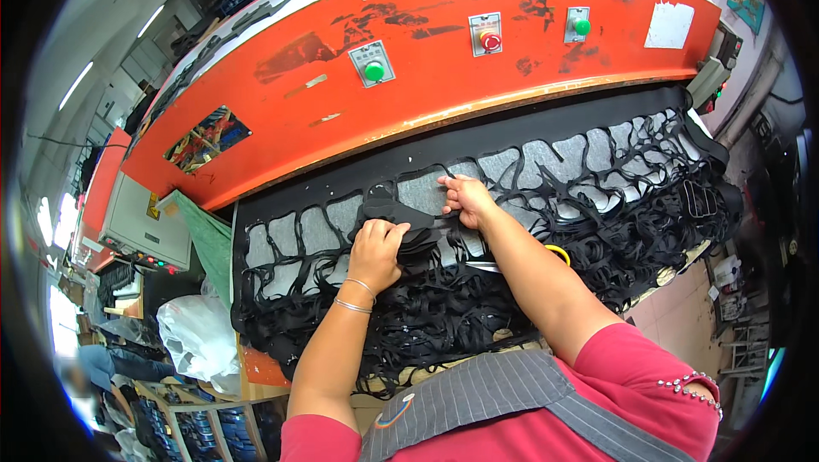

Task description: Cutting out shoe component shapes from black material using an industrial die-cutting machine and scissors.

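Note:
My left hand (375,253) is closed on a small stack of black cut fabric pieces (403,216), its fingers over the near left edge. Just right of the stack, my right hand (467,200) has its fingers curled in a pinch; what they hold is hidden or too small to name. Both hands are over a black sheet (337,209) with rows of cut-out openings, through which a grey surface shows. Beneath my right forearm lie scissors, their yellow handle (559,253) on one side and a blade (482,267) on the other.
Tangled black offcut strips (401,325) heap along the near edge. Behind the sheet stands an orange machine beam (281,95) with green buttons (374,70) and a red knob (490,41). White plastic bags (200,338) and a grey control box (147,221) are at left.

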Tool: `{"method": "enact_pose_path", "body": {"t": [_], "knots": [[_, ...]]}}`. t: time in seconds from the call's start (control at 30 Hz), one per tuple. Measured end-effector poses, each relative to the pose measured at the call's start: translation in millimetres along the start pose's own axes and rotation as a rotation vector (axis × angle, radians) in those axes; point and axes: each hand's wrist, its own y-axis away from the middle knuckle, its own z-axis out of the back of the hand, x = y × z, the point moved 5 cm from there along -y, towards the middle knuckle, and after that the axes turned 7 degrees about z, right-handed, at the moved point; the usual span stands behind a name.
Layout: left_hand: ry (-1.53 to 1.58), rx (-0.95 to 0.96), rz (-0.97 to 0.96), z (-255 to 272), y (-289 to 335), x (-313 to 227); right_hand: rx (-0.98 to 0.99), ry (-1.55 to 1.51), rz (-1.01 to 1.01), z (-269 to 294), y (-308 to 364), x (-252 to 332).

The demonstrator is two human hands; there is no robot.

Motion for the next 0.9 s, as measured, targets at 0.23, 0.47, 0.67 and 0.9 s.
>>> {"method": "enact_pose_path", "body": {"t": [0.23, 0.47, 0.67, 0.9], "knots": [[0.026, -0.061, -0.012, 3.3, -1.3, 9.3, -0.010, 0.033, 0.021, -3.0, -6.4, 4.7], [-0.106, 0.068, -0.077, 11.5, -26.9, 11.0, 0.063, 0.602, 0.211, 11.1, -7.0, 1.7], [-0.084, 0.051, 0.027, 4.1, -10.3, 24.0, 0.028, 1.608, 0.857, -56.1, 58.2, 33.0], [-0.115, -0.027, 0.064, -5.8, 4.8, 23.0, 0.298, 1.191, 0.610, -32.4, 8.6, 12.6]]}}
